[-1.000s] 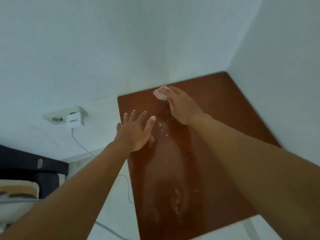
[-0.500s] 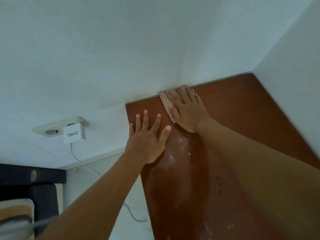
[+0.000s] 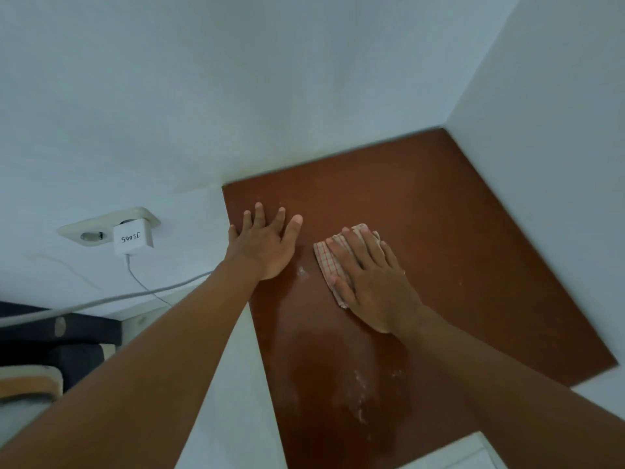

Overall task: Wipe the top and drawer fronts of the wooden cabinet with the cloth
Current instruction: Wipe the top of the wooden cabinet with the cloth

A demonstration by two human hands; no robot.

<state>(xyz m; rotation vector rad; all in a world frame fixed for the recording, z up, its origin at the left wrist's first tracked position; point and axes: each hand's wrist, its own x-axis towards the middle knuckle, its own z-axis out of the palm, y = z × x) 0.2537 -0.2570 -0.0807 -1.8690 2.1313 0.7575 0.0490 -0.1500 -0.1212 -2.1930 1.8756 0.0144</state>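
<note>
The reddish-brown cabinet top [image 3: 456, 231] fills the corner between two white walls. My right hand [image 3: 372, 282] lies flat on a small checked cloth [image 3: 326, 262] and presses it onto the top near the middle. My left hand [image 3: 265, 242] rests palm down, fingers spread, on the top's far left corner, holding nothing. White dust smears [image 3: 360, 384] show on the wood nearer to me. The drawer fronts are out of view.
A wall socket [image 3: 91, 231] with a white charger [image 3: 132, 239] plugged in sits left of the cabinet, its cable [image 3: 101, 301] trailing left. Dark furniture [image 3: 50, 336] stands at the lower left. White walls close off the back and right side.
My right hand has slid the cloth from the back edge toward me, away from the wall. My left hand stays flat on the top's far left corner.
</note>
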